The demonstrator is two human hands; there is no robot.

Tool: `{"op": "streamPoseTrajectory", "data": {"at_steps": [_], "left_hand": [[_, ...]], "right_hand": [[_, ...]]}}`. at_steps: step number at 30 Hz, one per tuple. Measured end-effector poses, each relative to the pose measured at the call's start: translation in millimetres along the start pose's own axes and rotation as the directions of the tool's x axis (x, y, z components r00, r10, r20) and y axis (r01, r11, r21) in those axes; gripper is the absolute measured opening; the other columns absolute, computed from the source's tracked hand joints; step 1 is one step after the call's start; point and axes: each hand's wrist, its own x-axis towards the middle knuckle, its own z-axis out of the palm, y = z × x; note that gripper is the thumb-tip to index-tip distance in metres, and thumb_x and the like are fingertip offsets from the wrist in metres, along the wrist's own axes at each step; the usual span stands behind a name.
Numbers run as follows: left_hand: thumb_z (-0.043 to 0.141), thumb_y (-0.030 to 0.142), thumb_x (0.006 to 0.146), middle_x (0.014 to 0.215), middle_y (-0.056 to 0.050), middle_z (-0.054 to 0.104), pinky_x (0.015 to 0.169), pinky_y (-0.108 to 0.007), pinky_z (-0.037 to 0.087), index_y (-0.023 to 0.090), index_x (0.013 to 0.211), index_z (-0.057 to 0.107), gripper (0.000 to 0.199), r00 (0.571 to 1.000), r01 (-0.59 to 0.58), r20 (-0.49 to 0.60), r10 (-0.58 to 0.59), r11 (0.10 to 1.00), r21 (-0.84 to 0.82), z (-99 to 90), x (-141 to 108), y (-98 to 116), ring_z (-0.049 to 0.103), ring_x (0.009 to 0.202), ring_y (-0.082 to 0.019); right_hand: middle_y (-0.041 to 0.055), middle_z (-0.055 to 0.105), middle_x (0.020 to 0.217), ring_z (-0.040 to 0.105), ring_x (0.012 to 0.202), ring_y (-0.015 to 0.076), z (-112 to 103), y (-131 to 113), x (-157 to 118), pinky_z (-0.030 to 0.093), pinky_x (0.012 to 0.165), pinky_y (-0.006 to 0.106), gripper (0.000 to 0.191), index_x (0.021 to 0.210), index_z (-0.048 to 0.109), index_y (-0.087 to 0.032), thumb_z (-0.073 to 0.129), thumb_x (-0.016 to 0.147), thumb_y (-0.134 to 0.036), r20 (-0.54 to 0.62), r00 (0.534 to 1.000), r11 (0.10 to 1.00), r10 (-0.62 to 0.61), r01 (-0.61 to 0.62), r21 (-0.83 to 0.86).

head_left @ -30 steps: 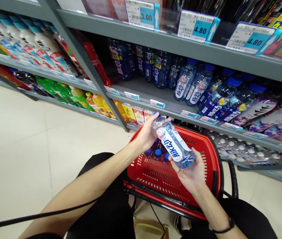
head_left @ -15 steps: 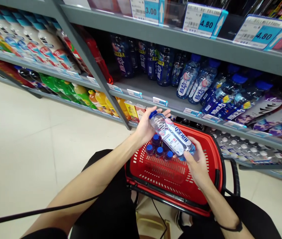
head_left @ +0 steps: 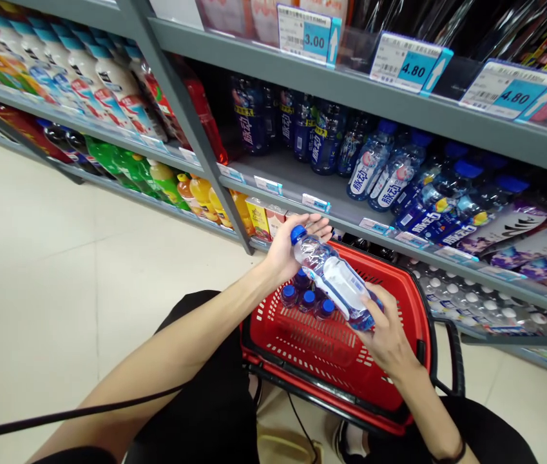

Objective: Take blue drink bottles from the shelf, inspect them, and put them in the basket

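A clear bottle (head_left: 338,280) with a blue cap and a pale label lies tilted across both hands, above a red basket (head_left: 335,380). At its cap end, my left hand (head_left: 288,245) supports the neck from beneath, fingers stretched out and apart. My right hand (head_left: 385,328) grips the base end, thumb and fingers around it. Below the held bottle, several blue-capped bottles (head_left: 308,299) stand in the basket's left part.
Grey shelving (head_left: 302,180) runs behind the basket, holding blue-capped bottles (head_left: 367,161), white bottles (head_left: 94,84) and price tags (head_left: 411,61). The basket's black handle (head_left: 455,357) sticks out at right. A black cable (head_left: 109,406) crosses my left forearm.
The bottle has been turned about its length, so a whiter side of the label with a barcode faces up. My right hand has shifted slightly down. The view has moved a little.
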Motion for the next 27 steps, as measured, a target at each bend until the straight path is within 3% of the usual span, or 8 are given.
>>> {"op": "streamPoseTrajectory", "data": {"at_steps": [7,12,15,18,21,24,27], "left_hand": [[0.071,0.031,0.077,0.089,-0.009,0.080,0.107,-0.043,0.054,0.015,0.068,0.072,0.019,1.000,-0.010,0.029,0.009,1.000,0.013,-1.8,-2,2,0.076,0.090,-0.023],[0.068,0.040,0.077,0.091,-0.012,0.080,0.104,-0.044,0.054,0.012,0.079,0.077,0.030,0.997,-0.015,0.074,0.010,0.998,0.064,-2.9,-5,3,0.076,0.092,-0.026],[0.066,0.045,0.077,0.092,-0.012,0.080,0.103,-0.046,0.054,0.012,0.090,0.078,0.038,0.992,-0.016,0.127,0.009,0.998,0.054,-2.8,-8,4,0.076,0.096,-0.029],[0.063,0.052,0.080,0.105,-0.013,0.080,0.104,-0.047,0.053,0.012,0.109,0.078,0.051,0.977,-0.001,0.215,0.002,1.000,-0.002,-2.4,-12,4,0.074,0.107,-0.031],[0.059,0.056,0.080,0.114,-0.015,0.079,0.105,-0.048,0.052,0.011,0.121,0.074,0.062,0.968,0.023,0.250,-0.017,1.000,-0.020,-1.8,-14,2,0.072,0.114,-0.033],[0.058,0.057,0.080,0.116,-0.016,0.078,0.104,-0.049,0.053,0.011,0.126,0.072,0.067,0.968,0.036,0.249,-0.032,0.999,-0.012,-1.8,-14,0,0.071,0.116,-0.034],[0.057,0.057,0.081,0.119,-0.016,0.078,0.104,-0.048,0.053,0.010,0.127,0.071,0.067,0.967,0.047,0.250,-0.042,0.999,-0.012,-2.8,-12,-3,0.070,0.118,-0.034]], "right_hand": [[0.0211,0.049,0.142,0.059,0.130,0.0355,11,3,0,0.062,0.098,0.055,0.078,0.159,0.027,-0.027,0.069,0.095,-0.015,-0.014,0.994,0.993,0.108,-0.107,0.047],[0.0171,0.060,0.132,0.067,0.120,0.0322,14,-4,2,0.063,0.098,0.050,0.083,0.156,0.034,-0.024,0.080,0.088,-0.029,-0.042,0.977,0.961,0.207,-0.195,0.198],[0.0160,0.063,0.132,0.071,0.113,0.0305,11,-12,3,0.065,0.091,0.045,0.082,0.155,0.038,-0.024,0.082,0.086,-0.035,0.022,0.931,0.870,0.364,-0.349,0.349],[0.0159,0.063,0.137,0.070,0.114,0.0311,9,-20,5,0.064,0.091,0.044,0.078,0.152,0.043,-0.025,0.080,0.085,-0.041,0.121,0.842,0.667,0.525,-0.496,0.556],[0.0147,0.068,0.130,0.075,0.100,0.0294,9,-30,10,0.066,0.077,0.041,0.070,0.148,0.047,-0.026,0.076,0.088,-0.046,0.247,0.759,0.348,0.602,-0.528,0.774],[0.0102,0.075,0.108,0.074,0.069,0.0224,11,-40,15,0.062,0.053,0.033,0.062,0.142,0.050,-0.027,0.073,0.090,-0.051,0.403,0.699,-0.008,0.591,-0.494,0.870],[0.0095,0.077,0.094,0.068,0.059,0.0194,13,-46,20,0.054,0.041,0.027,0.053,0.124,0.064,-0.021,0.068,0.090,-0.061,0.523,0.664,-0.276,0.535,-0.448,0.851]]}}
